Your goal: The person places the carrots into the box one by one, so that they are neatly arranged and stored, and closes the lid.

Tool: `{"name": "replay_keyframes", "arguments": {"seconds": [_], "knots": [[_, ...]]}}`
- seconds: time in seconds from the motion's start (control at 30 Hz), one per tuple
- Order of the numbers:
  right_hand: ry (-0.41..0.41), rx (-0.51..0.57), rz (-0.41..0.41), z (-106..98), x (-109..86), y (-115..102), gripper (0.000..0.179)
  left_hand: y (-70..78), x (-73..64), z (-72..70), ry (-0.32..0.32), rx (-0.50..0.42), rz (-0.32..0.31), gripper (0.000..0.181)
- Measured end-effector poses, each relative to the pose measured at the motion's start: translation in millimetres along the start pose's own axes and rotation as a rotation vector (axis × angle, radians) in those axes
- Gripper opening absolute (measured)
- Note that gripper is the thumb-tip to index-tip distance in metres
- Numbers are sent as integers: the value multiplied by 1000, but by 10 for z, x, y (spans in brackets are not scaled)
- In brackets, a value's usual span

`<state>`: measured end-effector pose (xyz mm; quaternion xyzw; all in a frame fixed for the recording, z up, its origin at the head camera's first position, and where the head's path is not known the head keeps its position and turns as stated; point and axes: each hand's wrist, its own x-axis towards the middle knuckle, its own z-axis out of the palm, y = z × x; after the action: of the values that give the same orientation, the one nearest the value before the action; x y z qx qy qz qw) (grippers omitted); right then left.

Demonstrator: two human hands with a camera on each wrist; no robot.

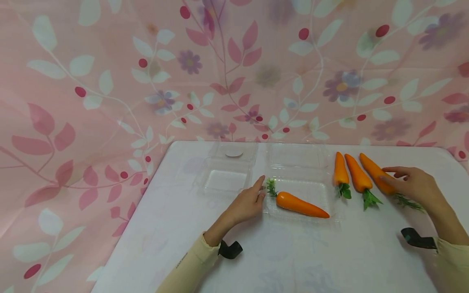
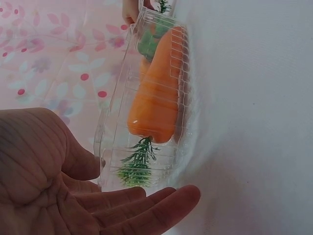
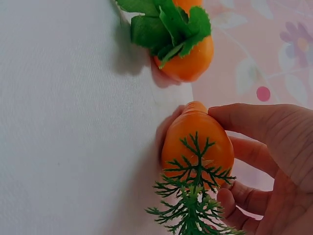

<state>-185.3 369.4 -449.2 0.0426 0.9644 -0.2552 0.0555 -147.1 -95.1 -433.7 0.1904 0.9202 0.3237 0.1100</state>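
Note:
An orange carrot (image 1: 302,205) with feathery green leaves lies aslant in the near half of a clear plastic box (image 1: 324,197), whose lid is folded back. My left hand (image 1: 246,204) is at the left edge of this box, fingers mostly straight and fingertips right at its rim (image 2: 101,166). On the right side of the table, my right hand (image 1: 415,185) holds another carrot (image 1: 373,173) at its thick end. The thumb presses one side and the other fingers bend round the far side, as the right wrist view shows. Feathery leaves (image 3: 193,196) hang from that carrot.
Two more carrots, one near the box (image 1: 340,171) and one in the middle (image 1: 358,173), lie beside the held one, with broad green leaves. Another clear box (image 1: 225,179) stands left with its lid raised. A flowered pink cloth (image 1: 234,81) hangs behind the white table (image 1: 293,260).

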Motion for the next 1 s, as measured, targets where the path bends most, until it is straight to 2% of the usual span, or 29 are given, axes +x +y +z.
{"name": "replay_keyframes", "arguments": {"seconds": [0.6, 0.77, 1.0], "knots": [[20, -12, 56, -47, -40, 200, 70, -3, -4, 4, 4, -6, -8, 56], [40, -34, 63, -69, -37, 167, 61, -5, -3, 9, 6, -10, -11, 56], [59, -50, 123, -110, -51, 100, 51, 6, -9, 2, 7, -9, -9, 56]]}}
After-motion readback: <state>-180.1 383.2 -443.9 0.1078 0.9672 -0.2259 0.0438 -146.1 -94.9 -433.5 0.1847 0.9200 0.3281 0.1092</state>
